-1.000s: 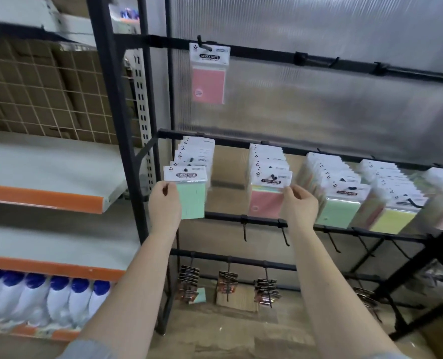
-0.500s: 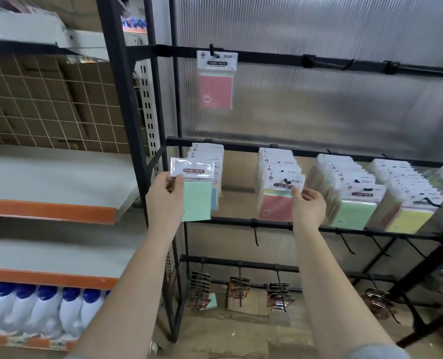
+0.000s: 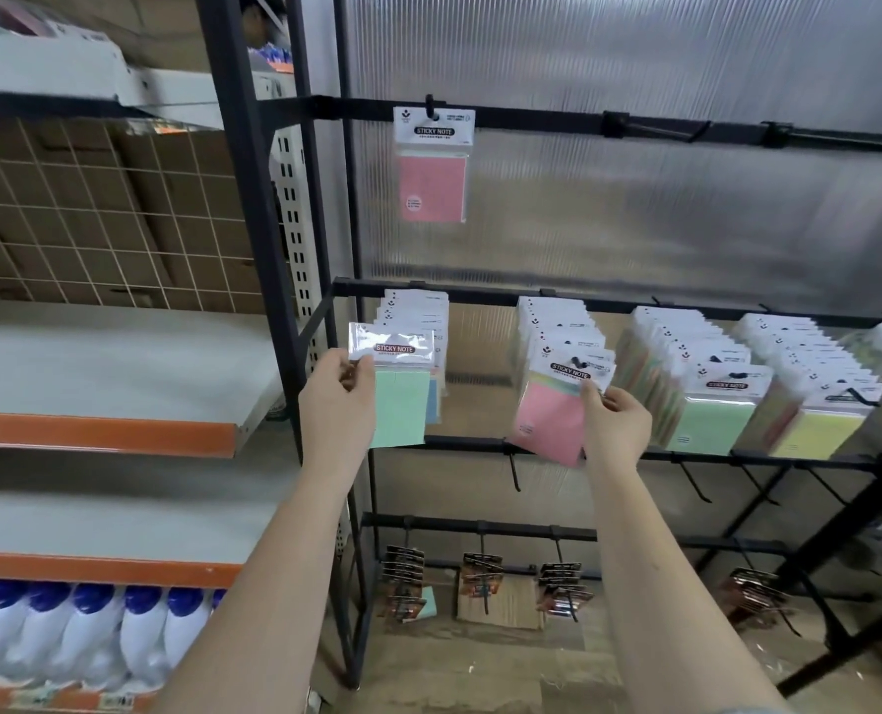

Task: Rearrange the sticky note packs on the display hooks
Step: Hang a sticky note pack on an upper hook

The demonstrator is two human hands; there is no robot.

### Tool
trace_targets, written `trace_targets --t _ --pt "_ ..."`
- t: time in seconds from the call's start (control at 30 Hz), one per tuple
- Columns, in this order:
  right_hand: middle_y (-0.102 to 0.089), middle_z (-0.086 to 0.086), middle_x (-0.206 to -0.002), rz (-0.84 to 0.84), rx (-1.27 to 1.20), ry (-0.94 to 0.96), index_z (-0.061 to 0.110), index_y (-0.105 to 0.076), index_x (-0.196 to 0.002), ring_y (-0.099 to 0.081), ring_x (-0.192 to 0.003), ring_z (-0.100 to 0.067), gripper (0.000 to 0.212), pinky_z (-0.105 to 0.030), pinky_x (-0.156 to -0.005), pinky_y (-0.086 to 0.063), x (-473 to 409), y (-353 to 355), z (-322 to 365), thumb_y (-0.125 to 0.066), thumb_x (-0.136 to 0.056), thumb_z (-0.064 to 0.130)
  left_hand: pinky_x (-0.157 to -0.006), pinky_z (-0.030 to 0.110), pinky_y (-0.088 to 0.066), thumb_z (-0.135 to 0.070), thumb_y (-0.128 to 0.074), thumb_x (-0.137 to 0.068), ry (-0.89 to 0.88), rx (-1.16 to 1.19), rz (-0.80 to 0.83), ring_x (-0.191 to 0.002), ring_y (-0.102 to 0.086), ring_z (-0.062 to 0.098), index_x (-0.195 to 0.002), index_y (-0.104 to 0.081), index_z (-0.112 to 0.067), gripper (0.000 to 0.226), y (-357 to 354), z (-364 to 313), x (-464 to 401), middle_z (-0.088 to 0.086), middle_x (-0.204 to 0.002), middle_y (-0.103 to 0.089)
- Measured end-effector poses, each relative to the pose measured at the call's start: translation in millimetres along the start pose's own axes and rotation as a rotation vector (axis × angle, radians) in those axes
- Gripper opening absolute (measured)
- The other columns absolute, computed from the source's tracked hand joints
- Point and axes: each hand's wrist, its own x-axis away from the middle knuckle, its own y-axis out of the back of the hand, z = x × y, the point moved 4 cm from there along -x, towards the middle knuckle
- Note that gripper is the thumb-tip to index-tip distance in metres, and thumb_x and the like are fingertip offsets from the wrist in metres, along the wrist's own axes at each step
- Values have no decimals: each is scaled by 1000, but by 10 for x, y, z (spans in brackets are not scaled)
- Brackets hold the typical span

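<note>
At centre frame, the left hand (image 3: 337, 404) has lifted its pinched green sticky note pack (image 3: 396, 391) off its hook, while the right hand (image 3: 615, 424) now grips the pink pack (image 3: 550, 420), freeing both for rehanging.

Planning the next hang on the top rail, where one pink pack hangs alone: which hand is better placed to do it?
Probably the left hand. It already holds a green pack that looks free of its hook, below the lone pink pack. The right hand only pinches a pink pack apparently on its hook.

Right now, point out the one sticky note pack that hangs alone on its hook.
The pink pack on the top rail, upper left. It hangs alone on its hook; the middle rail's hooks each carry a whole stack of packs.
</note>
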Motion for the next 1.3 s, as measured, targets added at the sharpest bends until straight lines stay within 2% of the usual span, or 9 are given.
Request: trace_targets --t 0.07,0.2,0.57,0.67,0.8,0.93,1.1,1.23,1.3 --pt "-44 1 -57 24 -23 31 8 -50 -62 -36 -57 -15 37 -26 -54 -28 42 18 36 -58 -91 29 -44 8 -42 -32 -45 -98 4 14 -5 -83 -64 7 -97 -53 -17 17 15 -17 9 -6 -96 -64" --pt "-27 5 -55 45 12 154 17 -28 -58 -22 -53 -13 44 -27 -51 -18 136 54 198 -52 -94 26 -46 11 -42 -30 -42 -100 19 8 -7 -82 -63 6 -96 -48 -22 12 38 -25 19 -4 -101 -63" --pt "-40 11 -54 -159 -25 318 25 -33 -56 -36 -47 -2 37 -15 -48 -27 453 176 624 -50 -89 25 -61 35 -57 -35 -36 -100 13 -90 -46 -85 -65 15 -104 -47 -20 19 89 -65 57 -2 -101 -63" --pt "-41 12 -54 -102 -55 456 26 -39 -57 -37 -49 0 38 -13 -48 -29 458 120 886 -54 -92 25 -53 29 -49 -36 -37 -99 -8 -102 -108 -83 -63 15 -99 -48 -22 17 139 -71 85 -3 -96 -63" --pt "-49 15 -60 -31 -147 575 16 -60 -75 -41 -54 3 18 -12 -53 -31 474 -33 1313 -59 -92 23 -59 32 -51 -35 -38 -98 30 -48 -212 -81 -61 16 -92 -48 -24 16 244 -28 161 -7 -90 -62" --pt "-55 16 -65 38 -231 627 20 -62 -78 -47 -58 3 11 -11 -53 -34 551 -211 1736 -64 -89 22 -55 30 -46 -33 -40 -98 15 -12 -296 -72 -57 10 -80 -45 -27 20 344 -63 190 -11 -77 -57" --pt "-63 13 -68 167 -303 660 19 -68 -78 -54 -60 3 9 -14 -55 -41 680 -477 2144 -69 -85 24 -50 24 -30 -31 -41 -97 18 8 -365 -64 -49 2 -86 -49 -22 16 418 -126 146 -12 -69 -53" --pt "-64 13 -64 249 -330 631 25 -62 -67 -56 -58 0 21 -19 -55 -44 743 -674 2345 -67 -87 29 -46 13 -29 -27 -44 -97 -46 40 -375 -58 -46 -4 -76 -45 -24 21 466 -187 102 -11 -60 -46" --pt "-64 11 -63 253 -335 609 24 -58 -65 -57 -58 -3 25 -20 -53 -44 749 -748 2399 -65 -88 31 -48 17 -29 -28 -45 -96 -53 45 -378 -57 -45 -3 -74 -43 -26 22 479 -209 76 -12 -59 -44"
